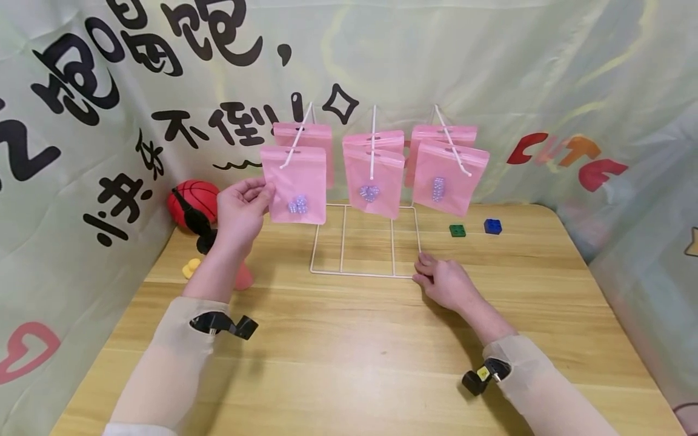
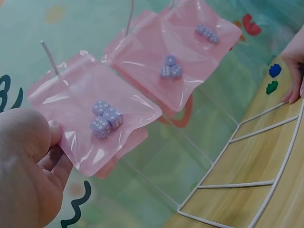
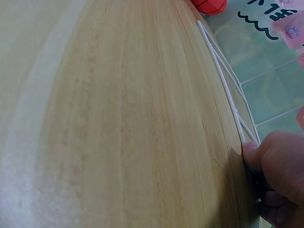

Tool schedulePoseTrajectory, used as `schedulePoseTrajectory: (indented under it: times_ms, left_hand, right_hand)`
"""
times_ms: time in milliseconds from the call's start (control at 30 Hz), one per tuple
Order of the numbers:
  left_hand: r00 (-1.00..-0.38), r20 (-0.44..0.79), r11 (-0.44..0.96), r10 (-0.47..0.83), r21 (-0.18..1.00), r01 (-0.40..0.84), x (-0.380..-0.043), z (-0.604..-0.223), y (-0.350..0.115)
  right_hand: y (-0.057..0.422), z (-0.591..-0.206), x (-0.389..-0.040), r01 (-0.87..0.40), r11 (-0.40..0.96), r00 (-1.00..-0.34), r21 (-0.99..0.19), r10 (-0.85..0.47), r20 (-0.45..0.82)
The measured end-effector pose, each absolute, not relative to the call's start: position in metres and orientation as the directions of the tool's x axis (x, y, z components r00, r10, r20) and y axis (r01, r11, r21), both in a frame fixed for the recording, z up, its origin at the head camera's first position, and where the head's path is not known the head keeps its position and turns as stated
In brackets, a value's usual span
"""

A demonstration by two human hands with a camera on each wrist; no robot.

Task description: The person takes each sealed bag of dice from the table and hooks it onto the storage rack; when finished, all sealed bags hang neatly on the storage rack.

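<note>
My left hand (image 1: 242,212) pinches the left edge of a pink zip bag (image 1: 294,181), thumb in front. This bag hangs from the left prong of a white wire display rack (image 1: 360,275); lilac dice (image 2: 113,117) show through it. Behind it hangs another pink bag, mostly covered. The middle front bag (image 1: 388,181) and the right front bag (image 1: 455,197) hang on the other prongs, each with lilac dice and a bag behind. My right hand (image 1: 447,283) grips the front right corner of the rack's base, with the thumb on the wire (image 3: 241,133).
Behind my left arm are a red basketball-patterned object (image 1: 192,197), a yellow object (image 1: 191,267) and a partly hidden pink one (image 1: 243,277). A green toy brick (image 1: 457,231) and a blue one (image 1: 493,226) lie right of the rack. A printed cloth (image 1: 518,79) hangs behind the table.
</note>
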State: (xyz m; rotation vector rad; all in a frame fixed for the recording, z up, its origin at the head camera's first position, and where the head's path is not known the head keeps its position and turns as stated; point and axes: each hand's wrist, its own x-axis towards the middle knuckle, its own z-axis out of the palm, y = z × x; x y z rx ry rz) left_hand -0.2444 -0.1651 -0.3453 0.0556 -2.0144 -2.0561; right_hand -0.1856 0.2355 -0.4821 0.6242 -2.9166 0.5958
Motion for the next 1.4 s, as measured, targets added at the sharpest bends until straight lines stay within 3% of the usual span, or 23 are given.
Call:
schedulePoseTrajectory:
  times_ms: [700, 1133, 1400]
  left_hand:
    - [-0.956, 0.217, -0.062, -0.195, 0.971, 0.233, -0.268, -0.355, -0.161]
    - [-0.954, 0.260, -0.003, -0.152, 0.965, 0.264, -0.262, -0.359, -0.167]
    - [-0.920, 0.331, -0.019, -0.208, 0.940, 0.342, -0.248, -0.368, -0.170]
  right_hand:
    - [0.232, -0.482, -0.186, -0.407, 0.836, -0.914, -0.369, -0.371, 0.167]
    - [0.234, -0.484, -0.188, -0.370, 0.838, -0.928, -0.401, -0.354, 0.117]
    - [0.240, -0.482, -0.192, -0.303, 0.822, -0.948, -0.483, -0.311, 0.065]
